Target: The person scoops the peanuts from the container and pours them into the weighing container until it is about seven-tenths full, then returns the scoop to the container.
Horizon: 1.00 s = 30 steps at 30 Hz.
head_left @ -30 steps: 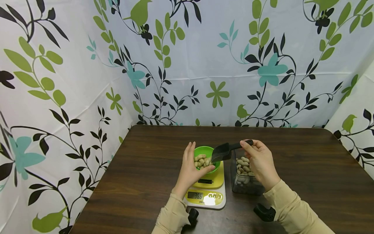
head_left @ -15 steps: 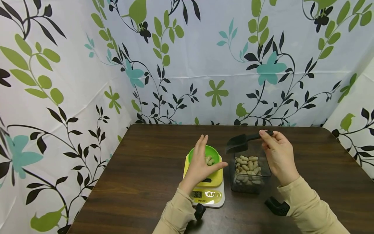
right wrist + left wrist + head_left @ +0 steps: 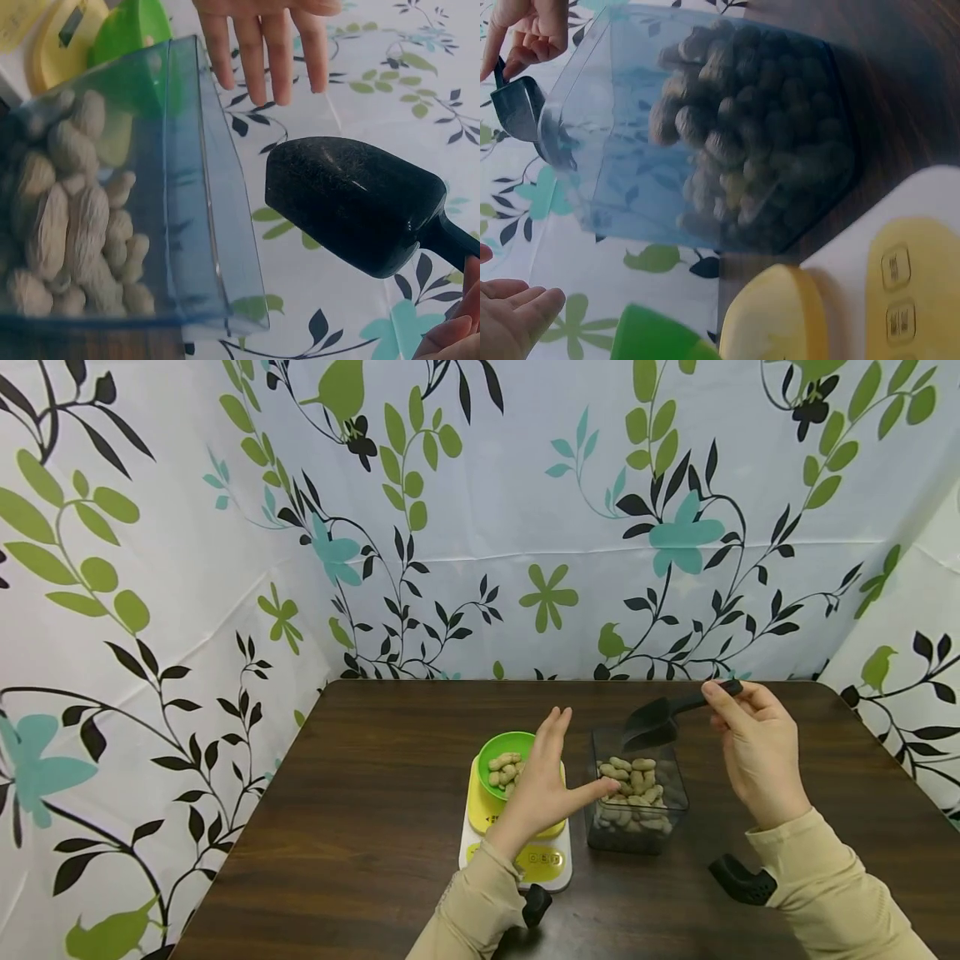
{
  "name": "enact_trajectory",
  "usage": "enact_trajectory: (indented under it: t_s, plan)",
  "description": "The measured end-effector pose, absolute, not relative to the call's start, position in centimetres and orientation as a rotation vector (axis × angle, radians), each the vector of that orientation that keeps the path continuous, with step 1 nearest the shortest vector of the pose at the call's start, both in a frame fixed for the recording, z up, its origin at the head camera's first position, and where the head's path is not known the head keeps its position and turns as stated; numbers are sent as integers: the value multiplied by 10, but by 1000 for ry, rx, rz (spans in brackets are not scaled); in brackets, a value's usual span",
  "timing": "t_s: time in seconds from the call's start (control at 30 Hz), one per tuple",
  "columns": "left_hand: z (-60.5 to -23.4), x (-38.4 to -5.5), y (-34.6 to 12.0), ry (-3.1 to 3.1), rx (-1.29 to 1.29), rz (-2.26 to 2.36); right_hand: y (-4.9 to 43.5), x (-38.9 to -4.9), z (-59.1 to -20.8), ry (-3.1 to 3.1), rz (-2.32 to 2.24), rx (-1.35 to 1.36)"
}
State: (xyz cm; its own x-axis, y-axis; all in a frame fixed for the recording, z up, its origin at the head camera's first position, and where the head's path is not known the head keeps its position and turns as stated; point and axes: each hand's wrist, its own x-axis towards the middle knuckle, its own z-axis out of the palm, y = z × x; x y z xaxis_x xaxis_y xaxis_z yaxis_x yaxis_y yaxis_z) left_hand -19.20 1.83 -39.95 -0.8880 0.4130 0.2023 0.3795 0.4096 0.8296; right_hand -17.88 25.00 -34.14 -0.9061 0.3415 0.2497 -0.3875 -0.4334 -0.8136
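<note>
In the head view my right hand (image 3: 761, 760) pinches the handle of a black scoop (image 3: 651, 723), held above the far right of a clear bin (image 3: 637, 827) of peanuts (image 3: 633, 785). Seen from the right wrist, the scoop (image 3: 349, 202) hangs beside the bin's rim with its outer side toward the camera. My left hand (image 3: 543, 785) has its fingers straight and thumb spread, holding nothing. It hovers between the bin and a green bowl (image 3: 491, 752) with peanuts in it, hiding part of that bowl. The bowl stands on a yellow and white kitchen scale (image 3: 472, 835), whose display my arm covers.
A dark wooden table (image 3: 360, 827) carries everything. Behind it hangs a white curtain (image 3: 480, 468) printed with leaves and birds. Black devices (image 3: 742, 881) are strapped at both wrists, below the beige sleeves (image 3: 836, 868).
My right hand has carried the scoop from over the green bowl up and to the right, past the bin. The left hand has shifted right, from beside the bowl toward the bin.
</note>
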Motion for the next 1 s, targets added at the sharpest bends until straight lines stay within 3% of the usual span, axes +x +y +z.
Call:
enact_trajectory:
  t_s: [0.67, 1.0]
  plan:
    - [-416, -189, 43, 2578, 746, 1367, 256, -176, -356, -1830, 1992, 9]
    - [-430, -189, 47, 2570, 703, 1327, 251, -171, -362, -2282, 1529, -53]
